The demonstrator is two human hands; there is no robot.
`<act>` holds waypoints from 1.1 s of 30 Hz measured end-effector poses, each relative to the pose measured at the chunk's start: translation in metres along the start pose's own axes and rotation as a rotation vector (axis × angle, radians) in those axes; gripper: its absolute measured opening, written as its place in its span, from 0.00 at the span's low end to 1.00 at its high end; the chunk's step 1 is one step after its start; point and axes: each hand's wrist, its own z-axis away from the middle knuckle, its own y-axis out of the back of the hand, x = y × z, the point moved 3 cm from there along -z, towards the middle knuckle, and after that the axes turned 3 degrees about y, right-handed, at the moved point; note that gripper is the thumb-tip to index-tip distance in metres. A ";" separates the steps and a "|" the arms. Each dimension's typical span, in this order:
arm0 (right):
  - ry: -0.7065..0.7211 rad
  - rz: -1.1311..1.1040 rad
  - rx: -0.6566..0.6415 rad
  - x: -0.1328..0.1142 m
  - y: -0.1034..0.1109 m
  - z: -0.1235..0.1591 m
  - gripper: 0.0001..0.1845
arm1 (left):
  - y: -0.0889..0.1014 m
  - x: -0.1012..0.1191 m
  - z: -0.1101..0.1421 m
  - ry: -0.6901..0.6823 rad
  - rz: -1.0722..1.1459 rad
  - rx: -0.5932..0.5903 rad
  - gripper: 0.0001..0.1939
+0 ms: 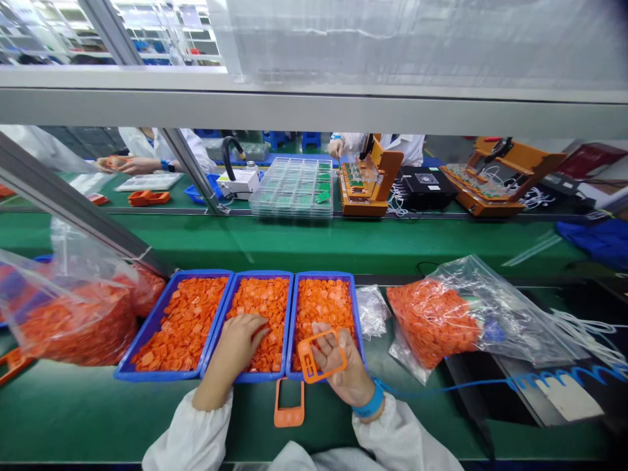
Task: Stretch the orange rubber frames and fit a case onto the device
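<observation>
My right hand [350,376], with a blue wrist strap [369,400], holds an orange plastic frame [307,360] tilted up over the front of the right blue tray [360,327]. The frame has a large rectangular window and smaller cut-outs at one end. Over the middle blue tray [245,377], my left hand [238,343] has its fingers bent and drawn together among small orange plastic pieces [262,294]. Whatever its fingertips grip is hidden. A second orange frame [289,417] lies flat on the green table between my forearms.
The left blue tray [159,375] also contains orange pieces. Bags of orange parts lie left [81,327] and right [434,320]. A blue coiled cord [540,379] runs from my wrist strap. Across the bench stand clear trays [292,190] and an orange fixture [367,186]; co-workers' hands [140,165] are beyond.
</observation>
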 end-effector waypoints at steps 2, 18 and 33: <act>0.005 -0.005 -0.012 0.000 0.000 0.000 0.36 | 0.001 0.000 0.000 -0.005 0.004 0.003 0.12; 0.005 0.001 -0.020 -0.001 -0.001 0.000 0.35 | 0.025 0.015 0.014 0.088 0.584 0.246 0.14; 0.062 0.000 0.025 -0.008 -0.011 -0.004 0.32 | 0.024 0.102 0.021 0.193 1.224 -0.039 0.14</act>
